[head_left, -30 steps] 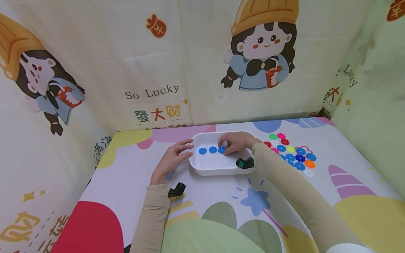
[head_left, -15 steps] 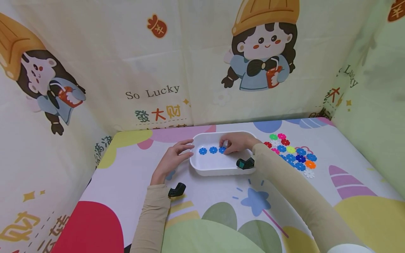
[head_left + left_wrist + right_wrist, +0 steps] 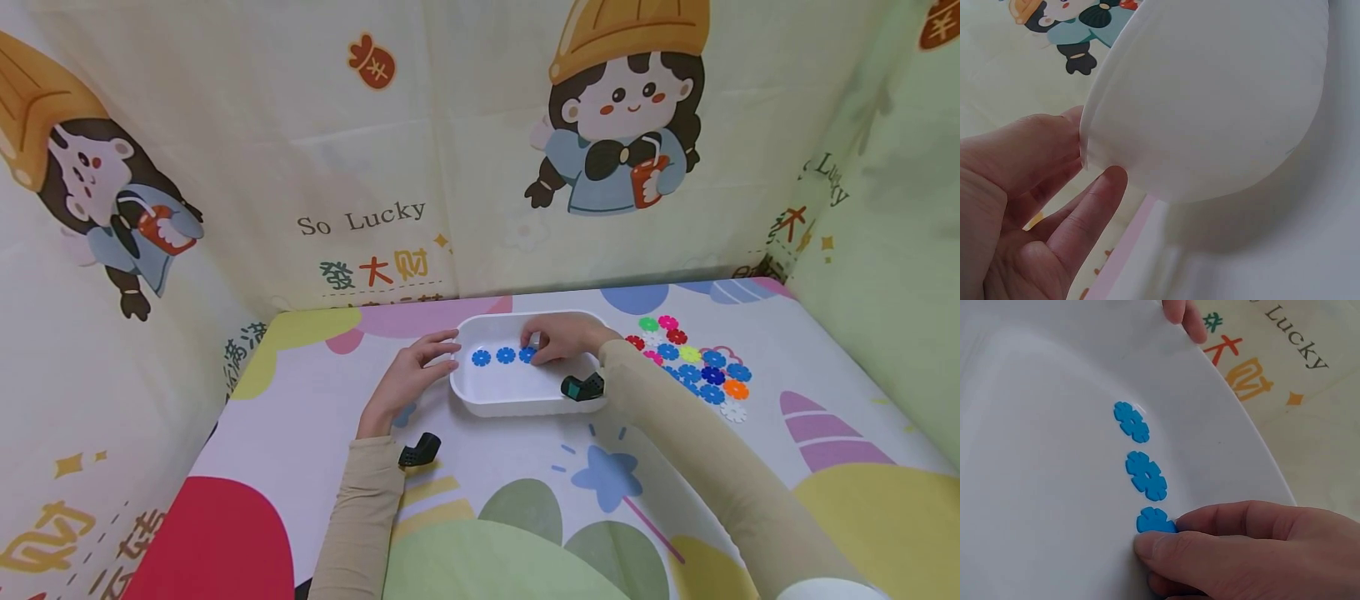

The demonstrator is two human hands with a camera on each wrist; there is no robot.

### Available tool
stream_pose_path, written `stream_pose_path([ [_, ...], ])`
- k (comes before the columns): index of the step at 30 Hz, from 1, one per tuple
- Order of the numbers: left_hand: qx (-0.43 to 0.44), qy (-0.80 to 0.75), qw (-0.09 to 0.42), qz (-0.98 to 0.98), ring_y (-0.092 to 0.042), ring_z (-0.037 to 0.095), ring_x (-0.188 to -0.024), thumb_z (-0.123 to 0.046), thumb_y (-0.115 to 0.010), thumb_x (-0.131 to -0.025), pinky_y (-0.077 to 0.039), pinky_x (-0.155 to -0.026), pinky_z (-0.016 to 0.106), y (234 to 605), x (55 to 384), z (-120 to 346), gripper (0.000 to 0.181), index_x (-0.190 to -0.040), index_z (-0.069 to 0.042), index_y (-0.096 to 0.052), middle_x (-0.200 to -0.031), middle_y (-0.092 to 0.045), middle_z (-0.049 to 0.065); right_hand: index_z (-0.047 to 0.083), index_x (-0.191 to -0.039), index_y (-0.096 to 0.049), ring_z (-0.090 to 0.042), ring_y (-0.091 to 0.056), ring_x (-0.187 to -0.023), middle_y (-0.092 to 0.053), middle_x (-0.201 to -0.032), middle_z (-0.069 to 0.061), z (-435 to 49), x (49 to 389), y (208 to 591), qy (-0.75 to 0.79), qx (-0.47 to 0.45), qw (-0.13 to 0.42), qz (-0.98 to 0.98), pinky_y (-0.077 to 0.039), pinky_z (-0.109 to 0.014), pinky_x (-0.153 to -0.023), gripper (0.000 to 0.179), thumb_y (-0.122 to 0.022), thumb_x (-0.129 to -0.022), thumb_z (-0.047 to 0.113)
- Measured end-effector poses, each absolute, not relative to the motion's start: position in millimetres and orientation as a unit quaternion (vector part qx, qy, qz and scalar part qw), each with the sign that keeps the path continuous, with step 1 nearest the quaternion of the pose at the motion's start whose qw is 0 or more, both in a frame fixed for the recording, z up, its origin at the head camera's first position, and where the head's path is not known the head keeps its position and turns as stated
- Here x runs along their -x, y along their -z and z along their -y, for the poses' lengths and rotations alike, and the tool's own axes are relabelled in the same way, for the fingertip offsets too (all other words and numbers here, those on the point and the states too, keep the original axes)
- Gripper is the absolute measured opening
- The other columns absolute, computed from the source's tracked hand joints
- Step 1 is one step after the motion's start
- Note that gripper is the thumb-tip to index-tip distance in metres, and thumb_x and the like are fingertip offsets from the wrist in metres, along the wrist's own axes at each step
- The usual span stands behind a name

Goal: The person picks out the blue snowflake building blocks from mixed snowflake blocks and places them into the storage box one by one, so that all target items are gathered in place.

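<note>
Three blue snowflake discs lie spaced in a row inside a white plastic tray. The left disc and the middle disc rest on its floor, untouched. My right hand reaches in over the tray's right side and pinches the third blue disc between thumb and fingers; part of that disc is hidden by the thumb. At the tray's left end my left hand holds the rim. In the left wrist view one fingertip presses the outer wall while other fingers meet the rim edge.
A loose pile of snowflake discs in blue, red, pink, white, green, yellow and orange lies right of the tray, partly behind the right forearm. The table has a patterned cloth, with printed curtains behind it and at both sides.
</note>
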State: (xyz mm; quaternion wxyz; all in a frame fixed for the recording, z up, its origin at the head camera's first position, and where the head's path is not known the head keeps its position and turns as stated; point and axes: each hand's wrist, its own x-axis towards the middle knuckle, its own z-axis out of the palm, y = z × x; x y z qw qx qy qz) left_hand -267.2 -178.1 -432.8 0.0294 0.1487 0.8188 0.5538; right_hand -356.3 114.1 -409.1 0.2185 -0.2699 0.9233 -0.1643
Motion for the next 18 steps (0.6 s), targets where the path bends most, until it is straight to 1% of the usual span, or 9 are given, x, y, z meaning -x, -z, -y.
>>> stream_pose_path([
  [9, -0.153, -0.553, 0.032, -0.819, -0.04, 0.018, -0.137, -0.022, -0.07, -0.092, -0.04, -0.109, 0.044, 433, 268, 179, 0.037, -0.124, -0.005, -0.066, -0.143, -0.049, -0.009, 0.028, -0.119, -0.063, -0.017, -0.059, -0.082, -0.063, -0.094, 0.001, -117, 356, 408, 0.173, 0.275, 0.217, -0.921, -0.051, -0.03, -0.08, 0.034, -0.074, -0.088, 0.034],
  [15, -0.155, -0.554, 0.031, -0.817, -0.04, 0.018, -0.137, -0.022, -0.07, -0.092, -0.04, -0.109, 0.044, 433, 268, 179, 0.037, -0.124, -0.005, -0.066, -0.143, -0.049, -0.009, 0.026, -0.124, -0.06, -0.018, -0.058, -0.088, -0.063, -0.096, 0.0, -122, 354, 401, 0.197, 0.268, 0.23, -0.915, -0.051, -0.034, -0.085, 0.037, -0.072, -0.09, 0.032],
  [18, -0.157, -0.556, 0.031, -0.816, -0.041, 0.019, -0.136, -0.02, -0.07, -0.092, -0.04, -0.108, 0.045, 433, 268, 179, 0.036, -0.124, -0.004, -0.066, -0.143, -0.049, -0.008, 0.024, -0.125, -0.06, -0.019, -0.059, -0.089, -0.064, -0.096, 0.0, -125, 353, 397, 0.211, 0.265, 0.226, -0.913, -0.051, -0.034, -0.087, 0.036, -0.071, -0.09, 0.031],
])
